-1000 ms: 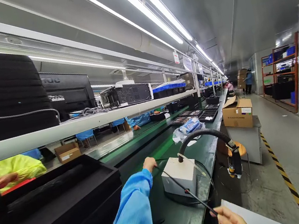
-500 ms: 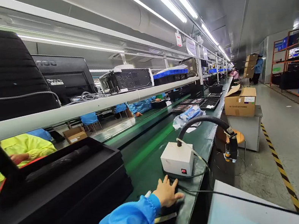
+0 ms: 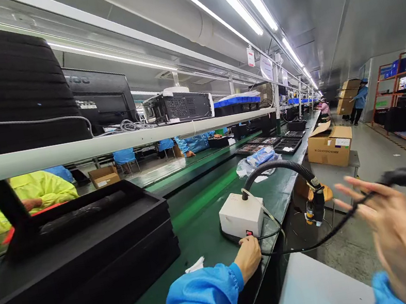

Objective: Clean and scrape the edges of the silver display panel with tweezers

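A white box-shaped machine [image 3: 238, 216] with a red switch and a ribbed black hose [image 3: 279, 163] stands on the green bench top [image 3: 196, 226]. At its front lower corner is my left hand [image 3: 248, 256], fingers curled closed on the black power cord [image 3: 310, 248]; the fingertips are partly hidden. From there the cord runs right through the air to my right hand [image 3: 395, 228]. That hand is raised, blurred, with fingers spread and the cord across them. The cord's plug end [image 3: 398, 178] hangs in the air beyond the fingers.
Stacked black trays [image 3: 130, 227] fill the bench's left side. A white surface [image 3: 321, 288] lies below the bench edge. Further along are a plastic-wrapped blue packet [image 3: 261, 156] and an open cardboard box [image 3: 331, 147]. A person in yellow [image 3: 44, 188] sits across the bench.
My left hand has gone from spread fingers to closed at the machine's corner. My right hand has risen from the bottom right edge into view, lifting the cord's plug end.
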`<control>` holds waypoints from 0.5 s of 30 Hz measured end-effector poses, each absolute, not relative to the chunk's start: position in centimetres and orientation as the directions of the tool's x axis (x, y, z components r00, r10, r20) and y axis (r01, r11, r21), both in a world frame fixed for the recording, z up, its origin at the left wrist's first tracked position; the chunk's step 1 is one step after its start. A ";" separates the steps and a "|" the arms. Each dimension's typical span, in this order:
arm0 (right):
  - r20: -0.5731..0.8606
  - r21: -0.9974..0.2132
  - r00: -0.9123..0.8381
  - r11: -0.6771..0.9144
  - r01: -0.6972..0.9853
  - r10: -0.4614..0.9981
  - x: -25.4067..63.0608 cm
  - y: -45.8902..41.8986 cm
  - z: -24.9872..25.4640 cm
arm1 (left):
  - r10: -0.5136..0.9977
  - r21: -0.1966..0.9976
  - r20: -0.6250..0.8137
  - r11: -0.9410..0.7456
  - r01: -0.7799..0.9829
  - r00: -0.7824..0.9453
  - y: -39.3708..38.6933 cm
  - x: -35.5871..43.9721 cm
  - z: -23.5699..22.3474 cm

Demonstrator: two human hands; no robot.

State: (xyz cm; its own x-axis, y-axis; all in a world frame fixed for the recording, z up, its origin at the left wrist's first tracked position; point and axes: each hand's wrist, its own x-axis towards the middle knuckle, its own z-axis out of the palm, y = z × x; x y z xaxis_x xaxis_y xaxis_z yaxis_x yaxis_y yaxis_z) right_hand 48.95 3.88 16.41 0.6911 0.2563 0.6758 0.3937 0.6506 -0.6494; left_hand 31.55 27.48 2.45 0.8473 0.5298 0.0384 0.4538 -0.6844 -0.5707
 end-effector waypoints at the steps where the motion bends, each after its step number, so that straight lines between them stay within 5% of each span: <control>1: 0.656 -0.674 0.664 0.675 0.300 0.360 47.8 5.5 17.9 | 0.533 -0.591 0.053 -0.665 0.457 0.844 27.3 31.7 2.2; 4: 0.608 -0.788 0.485 0.551 0.274 0.629 46.9 10.6 18.7 | 0.515 -0.629 0.073 -0.641 0.439 0.854 26.9 31.7 1.9; 7: 0.508 -0.756 0.300 0.251 0.605 0.808 48.4 14.9 15.8 | 0.450 -0.634 0.068 -0.670 0.387 0.891 26.6 31.4 2.1; 11: 0.395 -0.659 0.508 -0.149 0.737 0.765 51.5 19.2 12.4 | 0.349 -0.619 0.105 -0.710 0.336 0.931 26.3 31.1 2.1; 15: 0.386 -0.634 0.588 -0.258 0.729 0.711 53.5 24.5 12.8 | 0.252 -0.614 0.154 -0.733 0.292 0.956 26.8 31.1 1.6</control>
State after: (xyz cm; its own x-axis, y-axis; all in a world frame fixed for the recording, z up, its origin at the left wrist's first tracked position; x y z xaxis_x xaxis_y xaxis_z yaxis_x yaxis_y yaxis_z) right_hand 53.52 24.52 12.85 0.5881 0.7107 0.3861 0.7286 -0.2584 -0.6343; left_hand 31.06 26.80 1.58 0.9555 0.2516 0.1541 0.2920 -0.7332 -0.6141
